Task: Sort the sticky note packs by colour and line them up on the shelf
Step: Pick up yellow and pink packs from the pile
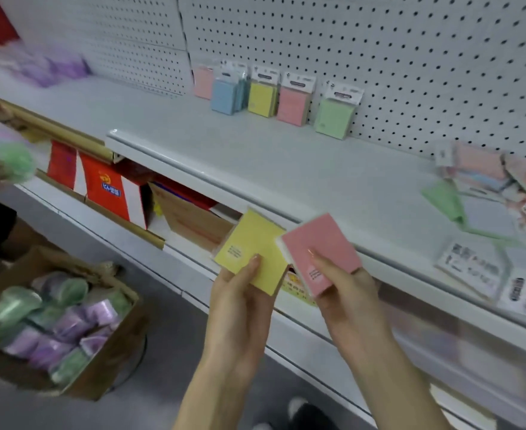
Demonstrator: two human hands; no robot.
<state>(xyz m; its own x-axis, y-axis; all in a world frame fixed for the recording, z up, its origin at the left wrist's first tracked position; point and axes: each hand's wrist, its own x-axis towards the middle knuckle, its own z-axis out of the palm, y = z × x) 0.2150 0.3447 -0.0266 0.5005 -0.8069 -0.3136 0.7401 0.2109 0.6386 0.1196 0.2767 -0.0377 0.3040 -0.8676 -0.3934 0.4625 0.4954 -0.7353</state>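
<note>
1. The left hand (240, 293) grips a yellow pack (249, 243) by its near corner, thumb on the face and fingers underneath. The right hand (345, 290) pinches a pink pack (317, 243) the same way. Both packs are held in the air over the near lip of the shelf (255, 156). Their inner corners are touching or almost touching; I cannot tell which.
2. Each pack looks like a small block of paper in clear wrap. I judge it light enough for a thumb-and-finger hold, stiff across the face and slightly yielding at the edges. The wrap looks glossy and probably slippery, so a corner pinch may let the block swivel.
3. For setting a pack down, a firmer hold would be across the middle, with the thumb on one face and the fingers on the other. That leaves the bottom edge free to land.
4. The far packs carry thin card headers on top, which would likely bend if gripped. No header shows on the two held packs.
5. Far on the shelf, packs stand upright in a line against the pegboard (379, 41). The standing yellow packs (260, 99) sit just left of the standing pink packs (292, 105), so matching spots exist for both.
6. The standing packs sit close together, so a careless nudge could tip the neighbours.
7. A loose heap (488, 193) of unsorted packs lies at the right of the shelf.
</note>
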